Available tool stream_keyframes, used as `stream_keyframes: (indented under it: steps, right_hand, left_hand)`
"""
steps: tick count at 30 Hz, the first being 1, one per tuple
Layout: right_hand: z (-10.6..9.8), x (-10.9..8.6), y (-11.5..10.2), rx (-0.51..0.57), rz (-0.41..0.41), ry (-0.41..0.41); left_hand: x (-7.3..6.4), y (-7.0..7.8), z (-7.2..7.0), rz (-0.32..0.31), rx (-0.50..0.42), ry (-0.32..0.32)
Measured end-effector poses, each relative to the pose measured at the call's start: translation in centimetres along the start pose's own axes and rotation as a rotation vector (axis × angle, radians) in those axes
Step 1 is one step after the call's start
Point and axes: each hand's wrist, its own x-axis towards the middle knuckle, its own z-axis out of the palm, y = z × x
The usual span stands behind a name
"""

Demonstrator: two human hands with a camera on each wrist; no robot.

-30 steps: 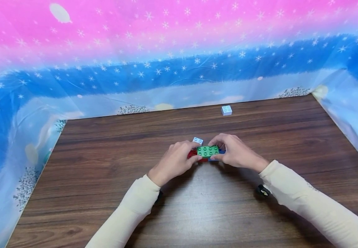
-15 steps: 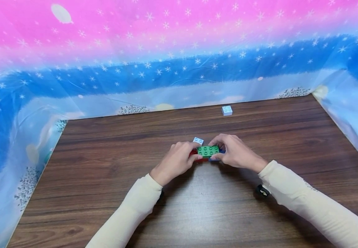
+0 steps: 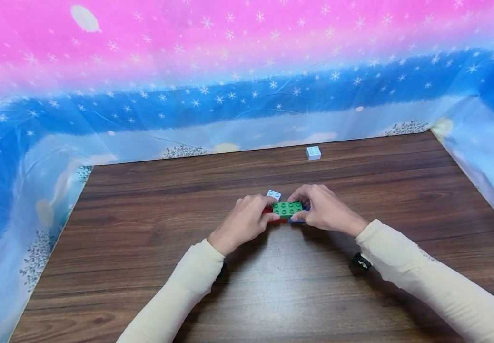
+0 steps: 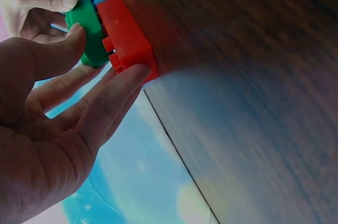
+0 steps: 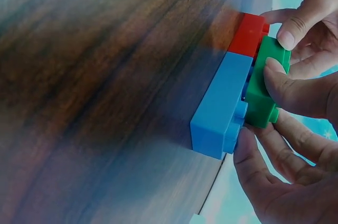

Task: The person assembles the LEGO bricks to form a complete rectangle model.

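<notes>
A green building brick (image 3: 287, 209) with two rows of studs lies across a red brick (image 4: 125, 34) and a blue brick (image 5: 221, 102), which sit end to end on the table. Studs show along the narrow gap under the green brick in both wrist views. My left hand (image 3: 242, 221) pinches its left end between thumb and fingers, one fingertip against the red brick's end. At the other end, my right hand (image 3: 330, 208) pinches it in the same way, a fingertip beside the blue brick's studs. The hands partly cover the red and blue bricks in the head view.
Just behind the left fingertips lies a white brick (image 3: 274, 194). Another white brick (image 3: 313, 153) stands near the back edge of the brown wooden table (image 3: 144, 205). A pink and blue snowflake cloth (image 3: 238, 90) hangs behind and at the sides.
</notes>
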Motion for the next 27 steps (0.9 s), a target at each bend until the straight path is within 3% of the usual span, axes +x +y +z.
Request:
stream_keyframes:
  steps: [9,27]
  right_hand:
    - [-0.30,0.46,-0.12,-0.031,0.038,-0.038]
    - [-0.39,0.90,-0.13,-0.029,0.039,-0.060]
  left_hand:
    - [0.03,0.24,-0.05,0.003,0.005,-0.015]
    - [0.32,-0.02,-0.29,-0.022,-0.005,-0.035]
